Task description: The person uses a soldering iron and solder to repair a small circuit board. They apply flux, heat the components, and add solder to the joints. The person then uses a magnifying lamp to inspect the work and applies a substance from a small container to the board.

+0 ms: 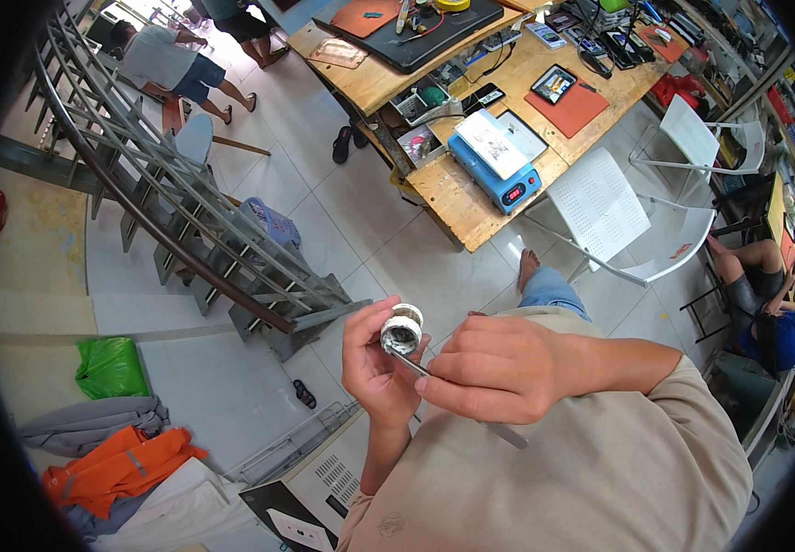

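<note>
Here, in the head view, the left hand [374,368] is curled around a small round white part [403,328], held chest-high over the floor; the right hand [485,368] pinches thin metal tweezers [416,366], tips at its dark opening; it looks light, rigid, perhaps delicate inside, best gripped by its outer rim.

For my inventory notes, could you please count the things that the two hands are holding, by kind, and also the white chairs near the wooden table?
Small round container, in the left hand: 1
Thin metal tool, in the right hand: 1
White chairs beside the wooden table: 2
Total: 4
</note>
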### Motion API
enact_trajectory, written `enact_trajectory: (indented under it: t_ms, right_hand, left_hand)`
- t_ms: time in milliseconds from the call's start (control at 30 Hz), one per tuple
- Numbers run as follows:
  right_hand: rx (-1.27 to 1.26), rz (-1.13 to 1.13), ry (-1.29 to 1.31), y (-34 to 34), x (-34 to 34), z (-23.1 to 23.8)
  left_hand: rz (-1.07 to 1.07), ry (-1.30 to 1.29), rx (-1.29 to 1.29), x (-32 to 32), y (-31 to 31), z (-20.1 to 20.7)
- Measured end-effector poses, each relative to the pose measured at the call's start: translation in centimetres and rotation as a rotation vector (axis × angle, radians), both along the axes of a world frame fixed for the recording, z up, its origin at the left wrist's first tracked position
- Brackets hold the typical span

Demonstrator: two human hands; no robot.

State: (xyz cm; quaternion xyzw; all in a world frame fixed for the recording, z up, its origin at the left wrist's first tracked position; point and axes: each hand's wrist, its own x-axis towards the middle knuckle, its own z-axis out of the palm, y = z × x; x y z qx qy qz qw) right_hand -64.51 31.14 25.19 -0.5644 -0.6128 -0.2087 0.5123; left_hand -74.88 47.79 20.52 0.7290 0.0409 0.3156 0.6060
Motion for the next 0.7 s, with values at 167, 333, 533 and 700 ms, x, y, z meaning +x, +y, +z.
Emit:
enact_trajectory:
  t_ms: [167, 333, 533, 700]
  right_hand:
    - [0.018, 0.02, 0.069, -0.3, 0.16, -0.04]
    - [0.01, 0.025, 0.053, -0.27, 0.14, -0.06]
    - [-0.007, 0.015, 0.055, -0.78, 0.17, 0.06]
    - [0.005, -0.054, 0.167, -0.98, 0.09, 0.08]
  left_hand:
    - [0.01, 0.012, -0.016, -0.06, -0.07, 0.03]
    - [0.028, 0.027, -0.028, -0.22, -0.26, 0.09]
    - [0.024, -0.022, 0.027, -0.09, -0.06, -0.17]
    - [0.031, -0.02, -0.027, -0.24, -0.4, -0.32]
